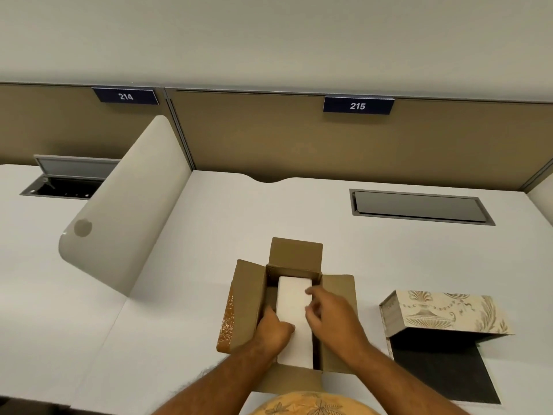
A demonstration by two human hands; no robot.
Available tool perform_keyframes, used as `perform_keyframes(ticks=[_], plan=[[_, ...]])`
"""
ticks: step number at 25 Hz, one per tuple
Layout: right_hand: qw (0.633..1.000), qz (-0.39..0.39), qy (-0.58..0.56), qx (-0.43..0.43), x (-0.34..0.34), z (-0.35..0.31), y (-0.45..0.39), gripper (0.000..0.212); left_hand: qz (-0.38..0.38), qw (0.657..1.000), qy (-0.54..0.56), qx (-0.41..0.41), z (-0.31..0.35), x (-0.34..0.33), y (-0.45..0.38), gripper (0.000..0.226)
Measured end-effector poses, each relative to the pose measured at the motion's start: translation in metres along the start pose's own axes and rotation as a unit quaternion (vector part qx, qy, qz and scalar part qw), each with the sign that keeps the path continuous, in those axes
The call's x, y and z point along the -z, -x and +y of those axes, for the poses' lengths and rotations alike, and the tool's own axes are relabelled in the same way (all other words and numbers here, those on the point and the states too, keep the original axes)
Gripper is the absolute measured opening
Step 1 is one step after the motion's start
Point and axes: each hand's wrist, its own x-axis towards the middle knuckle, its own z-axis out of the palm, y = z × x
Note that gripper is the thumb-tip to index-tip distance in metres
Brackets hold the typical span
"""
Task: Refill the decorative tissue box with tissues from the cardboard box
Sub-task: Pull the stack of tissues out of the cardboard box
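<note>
An open brown cardboard box [248, 304] sits on the white desk with its flaps spread. Inside it stands a white pack of tissues [294, 298], partly raised above the box walls. My left hand [273, 327] grips the pack's left side low down. My right hand [332, 316] lies on the pack's right side and top, fingers curled over it. To the right stands the decorative tissue box [443, 313], cream with an urn pattern, its lid tilted open over a dark base [443, 372].
A curved white divider panel [125, 211] rises at the left of the desk. A grey cable hatch [419, 206] is set in the desk behind the boxes; another stands open at far left [68, 178]. Tan partitions carry labels 214 and 215.
</note>
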Motion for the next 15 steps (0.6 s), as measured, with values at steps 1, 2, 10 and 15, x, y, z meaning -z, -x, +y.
perform_keyframes(ticks=[1, 2, 10, 15], plan=[[0.999, -0.030, 0.031, 0.000, -0.003, -0.003, 0.006, 0.049, 0.008, 1.000, 0.001, -0.002, -0.001, -0.001, -0.003, 0.084], [0.996, -0.057, 0.062, -0.002, -0.005, -0.005, 0.007, 0.056, 0.015, 1.000, -0.001, -0.005, -0.002, -0.002, -0.005, 0.086], [0.963, -0.142, -0.163, -0.162, -0.016, -0.032, -0.035, 0.111, 0.018, 1.000, 0.007, 0.005, -0.003, -0.007, -0.017, 0.060], [0.911, -0.094, -0.300, -0.266, -0.028, -0.029, -0.052, 0.100, -0.001, 0.999, 0.020, 0.034, -0.001, -0.006, -0.015, 0.075]])
